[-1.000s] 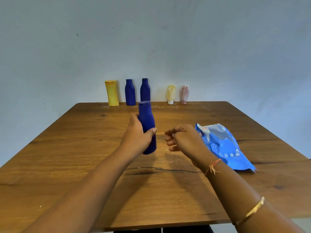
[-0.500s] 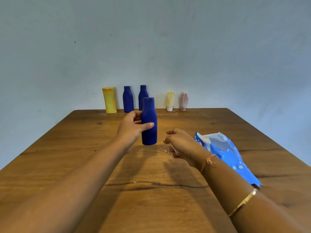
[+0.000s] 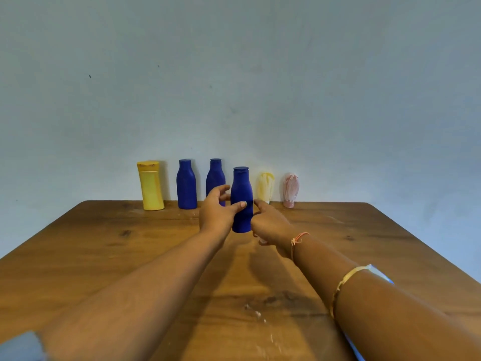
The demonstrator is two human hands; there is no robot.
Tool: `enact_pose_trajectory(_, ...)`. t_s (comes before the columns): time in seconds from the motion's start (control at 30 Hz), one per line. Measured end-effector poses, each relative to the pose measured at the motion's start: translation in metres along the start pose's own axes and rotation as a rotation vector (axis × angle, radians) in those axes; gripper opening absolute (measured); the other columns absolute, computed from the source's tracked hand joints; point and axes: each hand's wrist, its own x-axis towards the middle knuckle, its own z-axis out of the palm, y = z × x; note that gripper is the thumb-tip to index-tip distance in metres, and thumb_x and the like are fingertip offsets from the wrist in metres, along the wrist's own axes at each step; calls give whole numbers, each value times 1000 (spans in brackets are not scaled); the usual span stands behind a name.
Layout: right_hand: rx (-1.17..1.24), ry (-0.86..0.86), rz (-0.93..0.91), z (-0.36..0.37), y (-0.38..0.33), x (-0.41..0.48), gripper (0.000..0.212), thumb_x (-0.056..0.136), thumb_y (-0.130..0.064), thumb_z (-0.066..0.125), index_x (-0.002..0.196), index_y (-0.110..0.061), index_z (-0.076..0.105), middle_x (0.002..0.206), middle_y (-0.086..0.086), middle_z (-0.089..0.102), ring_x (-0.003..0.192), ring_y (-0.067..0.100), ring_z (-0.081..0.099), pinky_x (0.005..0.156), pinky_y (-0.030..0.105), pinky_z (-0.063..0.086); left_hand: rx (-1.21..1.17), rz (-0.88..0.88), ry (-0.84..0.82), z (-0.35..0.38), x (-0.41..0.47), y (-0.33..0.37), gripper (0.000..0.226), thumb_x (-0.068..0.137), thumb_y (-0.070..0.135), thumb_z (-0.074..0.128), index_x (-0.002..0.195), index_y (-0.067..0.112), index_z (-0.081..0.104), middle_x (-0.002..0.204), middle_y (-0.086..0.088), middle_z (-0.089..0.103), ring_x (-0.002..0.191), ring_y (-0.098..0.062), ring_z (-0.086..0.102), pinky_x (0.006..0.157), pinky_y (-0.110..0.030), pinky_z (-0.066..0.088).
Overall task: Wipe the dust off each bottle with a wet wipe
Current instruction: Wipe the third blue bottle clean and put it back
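**Left hand grips a blue bottle, right hand touches its side**

The person's left hand [image 3: 217, 213] holds the near blue bottle [image 3: 242, 194] upright over the far half of the table [image 3: 104, 243]. The thumb lies across the front of the bottle and the curved fingers reach round behind it. Whether the bottle's base rests on the wood or hangs just above it cannot be told.

The right hand [image 3: 270, 224] is just beside the bottle on its right. Its forefinger is stretched forward and its tip meets the bottle's side, while the other fingers curl under the palm. A small pale scrap [image 3: 261, 241] peeks out under this hand. It may be a wipe, but the view does not show what it is or whether the fingers pinch it, so the right hand's grip cannot be told.

Along the far edge of the table, against the wall, stand a yellow bottle [image 3: 151, 188], a second blue bottle [image 3: 186, 186], a third blue bottle [image 3: 215, 175] partly hidden by the left hand's fingers, a pale yellow tube [image 3: 266, 186] and a pink tube [image 3: 291, 190], both cap down.

The right forearm carries a thread band [image 3: 296, 239] at the wrist and a gold bangle [image 3: 343, 282] further up. A sliver of light blue packaging [image 3: 381, 276] shows behind that arm.
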Motion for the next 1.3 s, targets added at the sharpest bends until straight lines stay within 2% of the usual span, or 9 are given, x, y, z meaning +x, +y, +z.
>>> enact_pose_trajectory(0.17, 4, 10, 28, -5, 18, 57, 47, 90, -3, 40, 134, -18, 34, 98, 6, 54, 66, 15, 45, 58, 25, 41, 15, 44, -13, 22, 47, -26, 46, 82, 7, 67, 124, 13, 49, 125, -3, 58, 100, -7, 51, 86, -24, 44)
enact_pose_trajectory(0.23, 42, 22, 30, -4, 23, 77, 47, 90, -2, 39, 134, -18, 34, 91, 5, 54, 63, 14, 44, 56, 24, 39, 15, 45, -7, 30, 63, -38, 42, 83, 5, 65, 121, 12, 51, 125, -4, 59, 103, -6, 51, 86, -21, 42)
enact_pose_trajectory(0.37, 17, 31, 21, -3, 32, 109, 50, 89, 0, 40, 136, -15, 34, 85, 0, 49, 65, 12, 44, 57, 21, 37, 32, 56, 18, 43, 87, -59, 38, 85, 3, 62, 118, 15, 51, 123, -1, 59, 113, -12, 54, 90, -24, 43)
enact_pose_trajectory(0.53, -17, 52, -3, -2, 39, 135, 47, 89, -2, 43, 135, -13, 36, 101, 7, 52, 68, 12, 44, 60, 21, 37, 88, 95, 18, 52, 107, -72, 39, 86, 3, 59, 122, 16, 49, 125, 0, 57, 117, -15, 53, 91, -24, 42)
enact_pose_trajectory(0.67, 5, 78, -2, -1, 42, 147, 44, 90, -3, 42, 133, -13, 38, 84, 3, 52, 64, 11, 43, 57, 21, 35, 165, 144, 18, 59, 116, -75, 44, 88, 2, 57, 128, 15, 47, 129, -2, 55, 119, -17, 52, 94, -27, 40)
enact_pose_trajectory(0.87, 16, 97, 9, 0, 43, 150, 46, 92, -7, 42, 137, -14, 34, 95, 0, 51, 74, 13, 48, 70, 26, 42, 323, 166, 43, 66, 117, -80, 56, 87, 2, 57, 138, 17, 37, 131, -5, 53, 118, -21, 53, 96, -34, 43)
enact_pose_trajectory(1.0, -29, 102, 61, -2, 42, 147, 58, 91, -3, 39, 145, -15, 21, 140, 10, 38, 115, 26, 47, 96, 38, 46, 378, 144, 54, 64, 115, -85, 63, 88, 0, 55, 143, 19, 30, 134, -6, 49, 121, -21, 50, 95, -33, 43)
enact_pose_trajectory(1.17, -71, 125, 81, -8, 43, 146, 53, 91, -3, 38, 142, -14, 27, 135, 13, 41, 115, 29, 49, 97, 38, 46, 430, 125, 69, 66, 113, -86, 64, 89, 0, 54, 144, 20, 27, 133, -5, 49, 119, -19, 50, 88, -27, 41)
enact_pose_trajectory(1.3, -100, 164, 93, -13, 44, 139, 45, 92, -5, 38, 137, -8, 35, 131, 12, 46, 113, 27, 50, 98, 39, 45, 488, 113, 62, 66, 106, -81, 63, 89, 2, 56, 143, 18, 28, 134, -6, 48, 119, -20, 50, 91, -30, 43)
